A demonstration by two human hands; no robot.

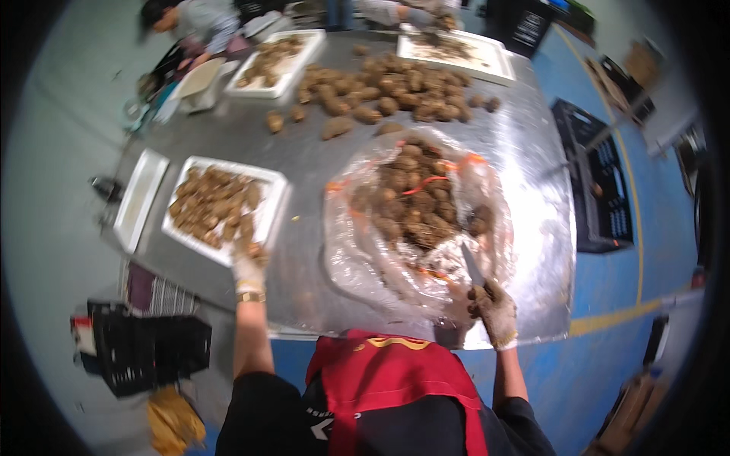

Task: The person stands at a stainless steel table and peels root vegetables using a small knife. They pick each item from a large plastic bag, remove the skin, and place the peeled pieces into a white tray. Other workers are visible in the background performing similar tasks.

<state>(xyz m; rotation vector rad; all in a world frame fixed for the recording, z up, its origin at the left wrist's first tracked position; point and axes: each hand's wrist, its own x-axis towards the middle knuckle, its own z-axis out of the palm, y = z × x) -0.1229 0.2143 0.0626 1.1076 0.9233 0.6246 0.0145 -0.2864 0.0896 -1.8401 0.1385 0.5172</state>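
My left hand (249, 272), in a pale work glove, is at the near right corner of a white foam tray (272, 196) of brown taro corms (214, 202). Its fingers are around a taro corm (256, 252), though blur softens the detail. In my right hand (494, 313), gloved too, is a knife (472, 265) with its blade pointing away from me. Just beyond that blade lies an opened clear plastic bag (353, 259), its sides spread on the metal table (305, 228). Many more corms (416, 199) fill the bag, and an orange-red strip crosses them.
Loose corms (393, 85) lie heaped across the table's far side. Beyond them stand two more foam trays (316, 43) (502, 65) near other people. An upright-edged white tray (140, 199) sits at left. Black crates (599, 188) (151, 347) flank the table on the floor.
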